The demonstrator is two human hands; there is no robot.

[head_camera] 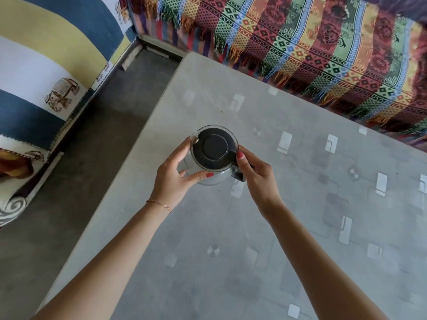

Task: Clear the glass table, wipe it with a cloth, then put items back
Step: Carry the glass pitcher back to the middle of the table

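I see both hands on a glass jug point(209, 174) with a black lid point(213, 148), over the glass table point(300, 204). My left hand point(172, 174) curls around the jug's side, and my right hand point(256, 174) grips its dark handle point(238, 173), thumb on the lid's edge. I cannot tell whether the jug rests on the table.

Clear glass jug point(209, 176), black lid point(214, 148) on, upright near glass table point(288, 227) corner
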